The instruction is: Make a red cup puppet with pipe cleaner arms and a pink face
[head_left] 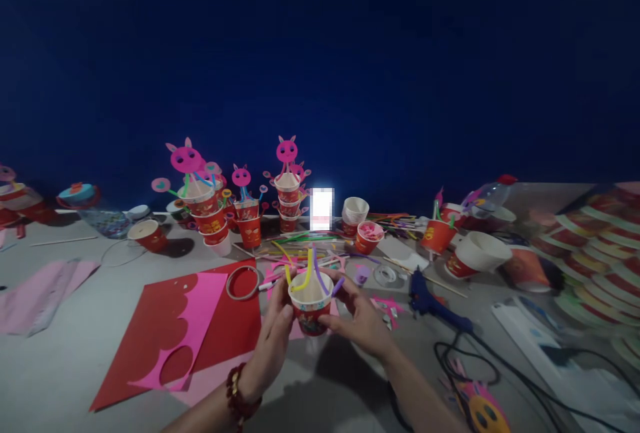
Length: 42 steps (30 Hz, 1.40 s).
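Cup point(312, 318) clasped from both sides
Left hand point(273, 327) and right hand point(361, 323) grip it (likely paper); overly hard squeezing could buckle it, stray fingers bend the stems point(309, 267).

Left front of the tabletop point(50, 386): bare stretch, open for a hand; the pink sheets point(45, 293) beyond it and the red sheet point(127, 333) beside it lie flat, low enough to pass over.
Between the forearms: bare surface toward the front edge, closed at the far end by the left hand point(277, 329), the cup point(313, 324) and the right hand point(365, 326).
Above the cup: bent yellow stems point(310, 265) stand up from the rim.
Back edge: cup figures point(207, 223) block the left half.
Right side: glue gun point(437, 306), looping cable and power strip point(525, 333) obstruct; stacked cups point(600, 246) wall the right edge.
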Available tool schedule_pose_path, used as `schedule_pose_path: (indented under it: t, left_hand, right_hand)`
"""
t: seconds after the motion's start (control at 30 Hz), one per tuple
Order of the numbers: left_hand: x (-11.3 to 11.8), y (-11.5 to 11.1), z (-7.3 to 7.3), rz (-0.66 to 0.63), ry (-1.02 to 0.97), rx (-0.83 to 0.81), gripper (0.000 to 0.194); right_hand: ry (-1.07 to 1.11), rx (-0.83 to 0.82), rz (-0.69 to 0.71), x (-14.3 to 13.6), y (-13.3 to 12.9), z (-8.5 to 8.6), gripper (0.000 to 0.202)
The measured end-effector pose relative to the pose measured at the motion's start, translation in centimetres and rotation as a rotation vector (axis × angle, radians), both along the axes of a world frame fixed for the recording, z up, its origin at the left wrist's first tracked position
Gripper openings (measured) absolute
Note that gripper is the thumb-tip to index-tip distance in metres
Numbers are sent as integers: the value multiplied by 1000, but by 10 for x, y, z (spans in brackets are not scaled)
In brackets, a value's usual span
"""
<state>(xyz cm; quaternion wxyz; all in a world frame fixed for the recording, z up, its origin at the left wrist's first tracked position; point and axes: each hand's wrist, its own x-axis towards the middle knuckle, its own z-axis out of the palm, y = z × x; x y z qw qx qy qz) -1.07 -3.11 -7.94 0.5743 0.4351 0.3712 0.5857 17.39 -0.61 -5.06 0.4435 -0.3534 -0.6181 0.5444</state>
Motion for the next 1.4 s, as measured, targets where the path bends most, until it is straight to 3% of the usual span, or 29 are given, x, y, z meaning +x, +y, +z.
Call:
schedule_pose_path:
  t: [0.13, 0.3, 0.5, 0.7, 0.93, 1.17, 1.4]
  left_hand:
    - [-18, 3, 2, 201, 23, 19, 27]
    - [-51, -1, -3, 200, 212, 54, 36]
    - [-71, -15, -13, 154, 344, 25, 37]
    - [-77, -17, -11, 74, 316, 44, 24]
    - [-78, -24, -4, -36, 319, 15, 20]
    - [-79, -25, 3, -72, 224, -99, 21]
    - [-80, -24, -1, -72, 52, -96, 23]
  right_hand:
    - [24, -74, 39, 1, -3, 2, 74]
    - [0, -93, 43, 4, -9, 1, 72]
    - [-22, -132, 44, 2, -17, -15, 77]
    - [-22, -163, 80, 2, -24, -30, 80]
    - [52, -156, 122, -1, -32, -33, 73]
    - [52, -158, 134, -3, -40, -34, 67]
    - [68, -159, 113, -3, -44, -36, 68]
